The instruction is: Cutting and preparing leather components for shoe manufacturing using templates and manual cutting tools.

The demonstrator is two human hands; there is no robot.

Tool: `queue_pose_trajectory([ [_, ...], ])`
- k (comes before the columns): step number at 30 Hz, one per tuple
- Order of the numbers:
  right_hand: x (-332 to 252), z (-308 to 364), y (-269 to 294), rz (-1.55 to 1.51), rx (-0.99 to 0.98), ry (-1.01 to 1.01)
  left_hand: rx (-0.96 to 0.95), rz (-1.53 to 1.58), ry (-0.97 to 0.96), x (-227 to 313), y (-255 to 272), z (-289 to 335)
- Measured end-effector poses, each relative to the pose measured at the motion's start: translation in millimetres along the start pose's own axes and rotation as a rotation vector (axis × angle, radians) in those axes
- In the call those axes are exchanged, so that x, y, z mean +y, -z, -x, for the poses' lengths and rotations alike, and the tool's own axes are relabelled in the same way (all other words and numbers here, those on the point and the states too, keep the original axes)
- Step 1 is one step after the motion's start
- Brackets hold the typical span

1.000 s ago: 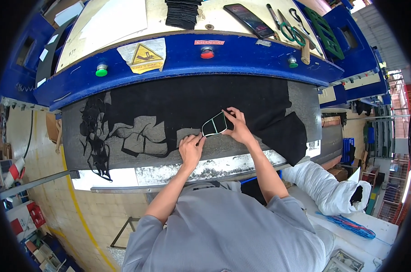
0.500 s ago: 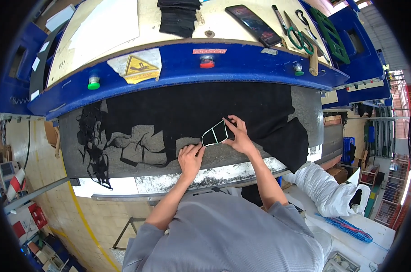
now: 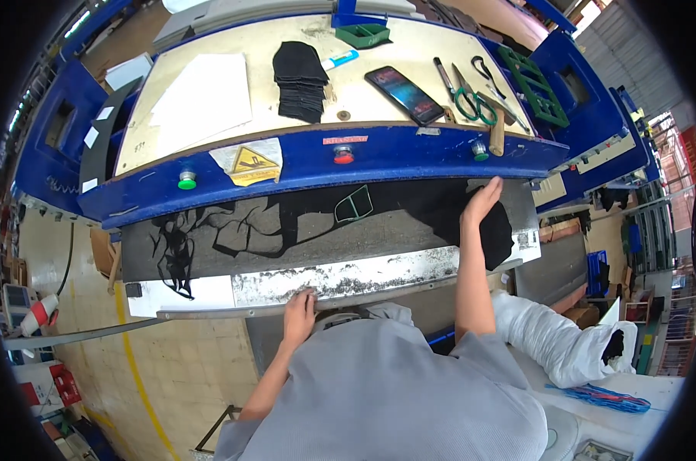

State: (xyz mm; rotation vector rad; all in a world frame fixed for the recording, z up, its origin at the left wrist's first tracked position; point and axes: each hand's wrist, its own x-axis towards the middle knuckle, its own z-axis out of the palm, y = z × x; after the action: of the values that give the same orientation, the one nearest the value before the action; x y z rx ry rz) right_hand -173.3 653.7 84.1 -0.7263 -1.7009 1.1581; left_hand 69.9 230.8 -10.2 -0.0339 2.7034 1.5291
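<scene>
A thin, pale-edged cutting die (image 3: 355, 205) with a crossbar lies on the black fabric (image 3: 428, 203), close to the blue press beam (image 3: 302, 165). Neither hand touches it. My right hand (image 3: 484, 201) is raised at the beam's right part, over the fabric, just below a green button (image 3: 480, 150). Its fingers are stretched out and hold nothing. My left hand (image 3: 300, 306) rests at the front edge of the press bed (image 3: 325, 282), fingers loosely bent with nothing visible in them. Cut black fabric remnants (image 3: 176, 250) lie on the bed's left side.
On the beam's top lie a stack of black cut pieces (image 3: 299, 81), white sheets (image 3: 209, 91), a phone (image 3: 405, 94), green-handled scissors (image 3: 474, 106) and a hammer (image 3: 497, 137). The beam also bears a red button (image 3: 343, 156). A white sack (image 3: 559, 338) stands at right.
Both hands have left the cutting die. My right hand has moved right and up to the beam, my left back to the bed's edge. The fabric and die sit nearer the beam.
</scene>
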Motion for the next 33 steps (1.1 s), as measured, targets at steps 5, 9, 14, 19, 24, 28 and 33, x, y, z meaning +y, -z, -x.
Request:
queue_pose_trajectory([
  [5,-57.6,-29.6,-93.9,0.081,0.212,-0.118,0.170,-0.200,-0.143,19.4,-15.3,-33.6],
  [9,-36.9,-55.3,-57.9,-0.169,-0.035,-0.006,0.227,-0.289,-0.132,29.7,-20.6,-60.9],
  [14,-40.5,37.6,5.9,0.013,-0.168,0.078,0.249,-0.316,-0.232,31.4,-7.7,-58.0],
  [19,-10.9,216.7,111.3,0.289,-1.092,0.481,0.239,-0.359,-0.260,36.5,-11.9,-34.6],
  [24,6.1,247.8,127.6,0.385,-1.011,0.742,0.299,-0.393,-0.228,40.3,-31.2,-41.0],
  [28,6.6,252.0,126.8,0.392,-0.987,0.727,0.306,-0.408,-0.243,41.2,-31.3,-34.3],
  [33,-0.1,252.3,144.2,0.465,-1.114,0.663,0.208,-0.397,-0.176,35.8,-29.1,-19.0],
])
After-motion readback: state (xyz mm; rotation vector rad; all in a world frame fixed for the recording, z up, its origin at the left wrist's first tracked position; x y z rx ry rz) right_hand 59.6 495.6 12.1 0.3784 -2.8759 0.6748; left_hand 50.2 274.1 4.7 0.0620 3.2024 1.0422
